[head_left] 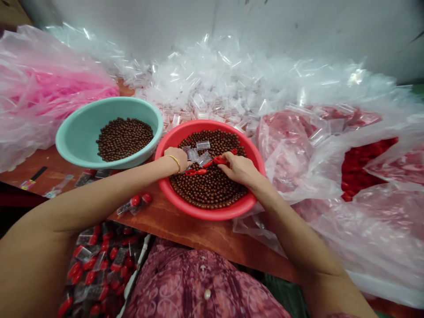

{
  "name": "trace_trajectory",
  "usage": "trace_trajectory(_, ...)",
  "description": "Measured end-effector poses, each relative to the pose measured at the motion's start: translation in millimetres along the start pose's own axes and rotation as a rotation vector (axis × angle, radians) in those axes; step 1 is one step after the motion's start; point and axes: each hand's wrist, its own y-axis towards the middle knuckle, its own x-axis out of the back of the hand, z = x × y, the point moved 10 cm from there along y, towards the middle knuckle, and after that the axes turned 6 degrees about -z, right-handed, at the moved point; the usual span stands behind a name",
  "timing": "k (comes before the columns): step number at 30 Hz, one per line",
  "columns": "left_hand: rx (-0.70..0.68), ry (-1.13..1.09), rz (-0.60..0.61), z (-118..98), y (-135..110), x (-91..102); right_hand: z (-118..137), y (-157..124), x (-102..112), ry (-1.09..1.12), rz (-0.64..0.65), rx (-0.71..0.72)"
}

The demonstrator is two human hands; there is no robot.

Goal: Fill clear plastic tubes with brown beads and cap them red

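Observation:
A red basin [212, 213] holds a bed of small brown beads [212, 187], with a few clear little bags [202, 145] and red plastic pieces [196, 172] lying on top. My left hand [177, 158] is curled over the basin's left rim, fingers closed on a small clear bag [192, 155]. My right hand [240, 170] rests on the beads and pinches a red plastic piece [221, 160].
A teal basin [77, 139] with more brown beads stands to the left. A heap of clear little bags [228, 84] lies behind. Pink-filled bags [39, 95] sit far left, bags of red pieces [359, 165] on the right. Finished packets [99, 260] fill a box below the table edge.

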Motion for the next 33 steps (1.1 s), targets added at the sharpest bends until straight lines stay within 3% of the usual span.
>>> trace_trajectory(3,0.112,0.109,0.077,10,6,-7.2,0,1,5,0.039,-0.013,-0.006)
trace_trajectory(7,0.074,0.157,0.099,3,-2,7.0,-3,0,11,0.125,-0.052,-0.025)
trace_trajectory(10,-0.146,0.235,0.159,-27,-23,6.8,-7,0,14,0.206,-0.096,-0.033)
trace_trajectory(12,-0.304,0.233,0.227,-56,-41,-6.6,-10,1,16,0.238,-0.129,-0.034)
trace_trajectory(14,-0.360,0.169,0.252,-80,-51,-22.3,-11,1,17,0.259,-0.150,-0.037)
trace_trajectory(19,-0.326,-0.029,0.194,-116,-28,-50.8,-14,-1,20,0.325,-0.209,-0.042)
trace_trajectory(26,-0.221,-0.352,0.114,-102,12,-44.9,-36,-3,31,0.675,-0.454,-0.087)
trace_trajectory(30,-0.263,-0.918,0.120,-95,14,-24.5,-46,2,23,0.836,-0.492,-0.120)
trace_trajectory(33,-0.200,-1.301,0.160,-82,5,-11.7,-43,2,22,0.871,-0.467,-0.107)
